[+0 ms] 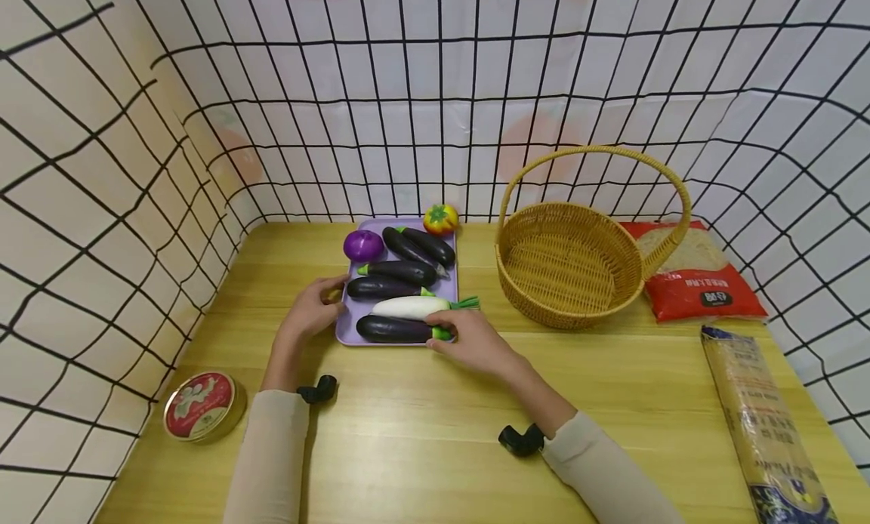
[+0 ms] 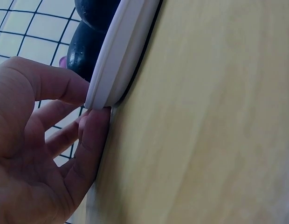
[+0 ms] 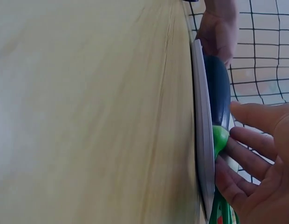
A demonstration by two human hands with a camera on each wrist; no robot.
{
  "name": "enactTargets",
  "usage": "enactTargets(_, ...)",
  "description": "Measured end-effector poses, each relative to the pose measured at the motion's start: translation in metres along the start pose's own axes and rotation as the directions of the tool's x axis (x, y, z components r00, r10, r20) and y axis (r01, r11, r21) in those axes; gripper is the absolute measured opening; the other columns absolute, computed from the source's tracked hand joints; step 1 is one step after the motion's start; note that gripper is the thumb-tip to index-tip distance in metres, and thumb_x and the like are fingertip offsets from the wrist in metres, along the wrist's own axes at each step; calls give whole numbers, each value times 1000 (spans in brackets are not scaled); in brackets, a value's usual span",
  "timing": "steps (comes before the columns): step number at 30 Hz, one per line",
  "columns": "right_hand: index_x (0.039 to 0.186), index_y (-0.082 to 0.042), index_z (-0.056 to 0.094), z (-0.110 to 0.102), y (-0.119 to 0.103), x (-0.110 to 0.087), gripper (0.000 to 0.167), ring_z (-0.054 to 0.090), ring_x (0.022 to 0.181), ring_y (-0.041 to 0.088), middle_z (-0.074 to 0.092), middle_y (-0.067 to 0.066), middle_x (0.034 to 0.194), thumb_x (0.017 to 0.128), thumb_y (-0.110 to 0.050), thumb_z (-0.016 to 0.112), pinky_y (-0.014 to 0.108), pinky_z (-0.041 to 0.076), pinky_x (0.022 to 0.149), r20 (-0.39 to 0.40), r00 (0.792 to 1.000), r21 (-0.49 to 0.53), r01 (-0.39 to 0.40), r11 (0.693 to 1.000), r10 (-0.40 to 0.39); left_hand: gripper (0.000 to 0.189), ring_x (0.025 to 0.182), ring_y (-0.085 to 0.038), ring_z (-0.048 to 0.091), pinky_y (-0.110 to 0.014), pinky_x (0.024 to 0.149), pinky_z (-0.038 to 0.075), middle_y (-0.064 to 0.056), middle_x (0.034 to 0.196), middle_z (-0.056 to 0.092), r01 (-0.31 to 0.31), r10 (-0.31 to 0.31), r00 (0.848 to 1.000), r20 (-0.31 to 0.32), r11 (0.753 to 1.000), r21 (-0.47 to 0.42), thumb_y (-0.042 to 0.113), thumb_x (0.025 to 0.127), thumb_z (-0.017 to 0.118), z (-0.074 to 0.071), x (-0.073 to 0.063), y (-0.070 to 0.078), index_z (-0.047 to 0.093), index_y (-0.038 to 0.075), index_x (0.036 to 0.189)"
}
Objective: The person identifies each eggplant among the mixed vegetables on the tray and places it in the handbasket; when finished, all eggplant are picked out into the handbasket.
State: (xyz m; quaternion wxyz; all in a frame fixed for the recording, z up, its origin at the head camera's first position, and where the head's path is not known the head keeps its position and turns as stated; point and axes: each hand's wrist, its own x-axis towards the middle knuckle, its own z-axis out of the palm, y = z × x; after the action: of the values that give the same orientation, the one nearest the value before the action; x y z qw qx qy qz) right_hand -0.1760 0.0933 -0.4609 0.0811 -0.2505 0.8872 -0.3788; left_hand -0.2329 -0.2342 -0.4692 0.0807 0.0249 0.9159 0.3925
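Note:
A purple tray (image 1: 344, 329) lies on the table with several dark eggplants (image 1: 401, 271) on it, a white radish (image 1: 408, 306) with green tops and a purple onion (image 1: 363, 245). My left hand (image 1: 316, 305) pinches the tray's left rim; in the left wrist view its thumb (image 2: 60, 84) is above the rim and fingers are beneath. At the tray's front right corner my right hand (image 1: 472, 339) holds the green end of the front eggplant (image 1: 393, 329), digits on either side. In the right wrist view that green cap (image 3: 220, 138) shows between the fingers.
A wicker basket (image 1: 513, 290) with a tall handle stands right of the tray. Beyond it lie a red bag (image 1: 703, 294) and a long packet (image 1: 768, 426). A round tin (image 1: 204, 407) sits left. A red-yellow vegetable (image 1: 440, 219) is at the tray's back corner. Black wire grid (image 1: 442, 101) surrounds the table.

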Motion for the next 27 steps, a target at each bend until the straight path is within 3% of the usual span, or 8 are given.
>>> enactTargets(7,135,-16,69,5,-4,3,41,60,126,24,70,2,134,96,-27,74,45,47,110,18,999,-72,-34,997,36,67,135,-44,51,-56,115,42,-18,156,47,-1,1,1000,3,1000,-3,13,90,61,1,0,-2,47,18,156)
enactTargets(17,130,-13,71,3,-5,4,33,64,122,20,72,2,129,97,-18,71,42,51,106,-32,999,-20,-38,999,37,68,133,-43,52,-56,115,41,-16,156,47,9,-9,1000,-2,1000,-15,14,91,61,0,1,-1,47,20,156)
enactTargets(27,133,-13,69,-27,-7,-7,34,62,124,22,69,5,133,100,-20,68,44,51,107,-53,997,2,-62,998,62,67,137,-45,48,-57,117,40,-17,158,44,24,-23,1000,11,999,-29,13,92,60,1,0,2,46,19,157)
